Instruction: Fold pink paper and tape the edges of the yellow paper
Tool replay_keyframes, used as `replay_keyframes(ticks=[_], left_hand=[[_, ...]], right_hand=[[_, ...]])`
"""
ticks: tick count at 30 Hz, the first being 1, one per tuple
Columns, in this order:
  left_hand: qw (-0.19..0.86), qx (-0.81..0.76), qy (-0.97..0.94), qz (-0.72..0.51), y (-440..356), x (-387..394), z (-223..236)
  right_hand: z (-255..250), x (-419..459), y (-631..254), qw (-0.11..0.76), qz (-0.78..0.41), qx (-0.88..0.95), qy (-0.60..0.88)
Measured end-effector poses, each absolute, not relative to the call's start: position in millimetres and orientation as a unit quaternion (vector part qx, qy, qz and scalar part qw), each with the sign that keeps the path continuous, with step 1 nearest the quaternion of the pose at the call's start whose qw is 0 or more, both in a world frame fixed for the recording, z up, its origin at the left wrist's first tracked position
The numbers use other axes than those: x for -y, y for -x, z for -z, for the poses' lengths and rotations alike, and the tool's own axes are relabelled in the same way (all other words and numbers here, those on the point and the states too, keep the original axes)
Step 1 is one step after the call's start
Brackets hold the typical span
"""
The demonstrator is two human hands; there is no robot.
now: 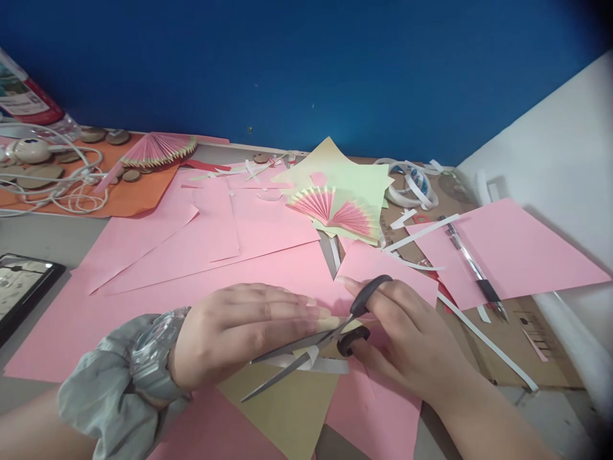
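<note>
Black-handled scissors (345, 324) are in my right hand (407, 329), thumb and fingers through the loops. Their blades are spread apart and point left, just below my left fingertips. My left hand (244, 322) has its fingers straight and together along a pale yellow piece of paper (353, 326); its thumb is hidden beneath. A narrow white strip (330, 365) passes by the blades. Below lies a yellowish sheet (282, 409), on top of pink paper (191, 421). A grey scrunchie (110, 390) and a clear watch (158, 345) are on my left wrist.
Pink sheets (158, 255) spread across the desk. Pleated pink fans (330, 207) rest on a light green sheet (335, 163). At right are a pen (474, 262), white strips (488, 338), a tape roll (414, 185) and cardboard (541, 345). A phone (23, 291) lies left.
</note>
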State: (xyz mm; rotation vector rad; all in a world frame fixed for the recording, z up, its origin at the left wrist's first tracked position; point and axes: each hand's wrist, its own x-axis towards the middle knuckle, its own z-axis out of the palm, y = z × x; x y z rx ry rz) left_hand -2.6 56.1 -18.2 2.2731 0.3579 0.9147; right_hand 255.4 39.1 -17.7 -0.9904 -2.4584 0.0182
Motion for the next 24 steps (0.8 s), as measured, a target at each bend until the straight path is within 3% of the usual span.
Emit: replay_keyframes(ticks=[24], left_hand=[[0.315, -0.132, -0.869, -0.358, 0.4, -57.5, 15.5]], right_hand=[[16.8, -37.9, -256.6, 0.249, 0.028, 0.901, 0.354]])
